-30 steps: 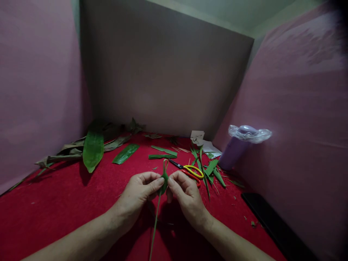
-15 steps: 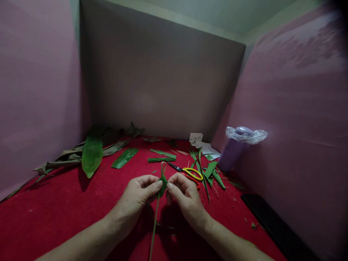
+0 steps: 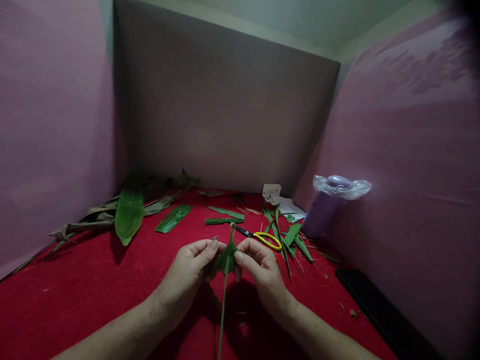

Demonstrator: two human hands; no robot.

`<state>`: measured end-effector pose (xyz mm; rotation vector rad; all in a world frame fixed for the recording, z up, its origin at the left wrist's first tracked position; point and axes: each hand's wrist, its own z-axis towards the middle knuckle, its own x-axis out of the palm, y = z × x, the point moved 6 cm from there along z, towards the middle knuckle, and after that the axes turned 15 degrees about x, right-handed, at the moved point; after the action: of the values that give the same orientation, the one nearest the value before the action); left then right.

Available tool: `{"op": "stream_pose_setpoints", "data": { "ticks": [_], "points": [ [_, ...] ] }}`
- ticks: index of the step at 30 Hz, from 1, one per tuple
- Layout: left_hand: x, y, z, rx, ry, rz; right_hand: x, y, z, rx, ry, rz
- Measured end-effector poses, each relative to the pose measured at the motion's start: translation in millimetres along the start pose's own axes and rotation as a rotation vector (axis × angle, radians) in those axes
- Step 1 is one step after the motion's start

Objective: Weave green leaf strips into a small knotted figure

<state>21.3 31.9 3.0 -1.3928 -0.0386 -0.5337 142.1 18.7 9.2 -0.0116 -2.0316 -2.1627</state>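
A small folded green leaf point(image 3: 226, 258) is held between my two hands, above the red cloth. A thin loop point(image 3: 233, 231) stands up from its top, and a long narrow strip point(image 3: 222, 315) hangs down from it toward me. My right hand point(image 3: 258, 262) pinches the leaf's right edge between thumb and forefinger. On the other side my left hand point(image 3: 195, 262) has its fingers behind the leaf's left edge, its thumb raised off the front. Just beyond my right hand lie scissors point(image 3: 268, 240) with yellow and red handles, partly hidden by it.
Cut green strips point(image 3: 225, 220) and a broad leaf piece point(image 3: 173, 218) lie ahead. Larger leaves point(image 3: 129, 215) are heaped at left. Leaf scraps point(image 3: 292, 233) lie right, near white paper point(image 3: 287, 207), a purple container point(image 3: 322, 212) with clear plastic and a black flat object point(image 3: 369, 305).
My left thumb has lifted off the leaf's front. The folded leaf has turned and looks wider, and its hanging strip now crosses its front. The view has shifted slightly.
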Motion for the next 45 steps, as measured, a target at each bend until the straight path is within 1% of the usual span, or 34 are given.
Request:
{"op": "stream_pose_setpoints", "data": {
  "ticks": [5, 10, 19, 23, 28, 31, 33, 37, 39, 41, 42, 45],
  "points": [
    [-4.6, -4, 0, 0.052, -0.033, -0.001, -2, 4, -1, -0.041, -0.025, -0.028],
    [-6.2, -8, 0, 0.079, -0.034, 0.033, -3, 3, 0, -0.039, -0.009, 0.022],
    [-7.6, -4, 0, 0.053, -0.025, 0.066, -1, 5, -1, -0.071, 0.014, 0.05],
    [-9.5, -3, -1, 0.029, -0.051, 0.073, -2, 6, -1, -0.08, 0.016, 0.056],
    [-9.2, -6, -1, 0.043, -0.061, 0.067, -3, 6, -1, -0.08, 0.014, 0.064],
    [-8.1, -10, 0, 0.092, -0.051, 0.076, -3, 6, -1, -0.079, 0.014, 0.08],
    [-8.8, -15, 1, 0.155, -0.055, 0.119, -3, 7, -1, -0.082, 0.034, 0.085],
    [-11.9, -24, 4, 0.296, -0.071, 0.316, 0, 8, -3, -0.087, 0.079, 0.086],
    [-11.7, -30, 2, 0.391, -0.077, 0.436, 1, 7, -3, -0.078, 0.08, 0.084],
    [-8.0, -34, 0, 0.456, -0.056, 0.486, 2, 7, -4, -0.073, 0.07, 0.071],
    [-5.0, -35, -2, 0.463, -0.029, 0.48, 2, 7, -4, -0.073, 0.062, 0.062],
    [4.5, -35, -6, 0.421, 0.054, 0.41, 2, 8, -5, -0.069, 0.045, 0.041]
  ]
}}
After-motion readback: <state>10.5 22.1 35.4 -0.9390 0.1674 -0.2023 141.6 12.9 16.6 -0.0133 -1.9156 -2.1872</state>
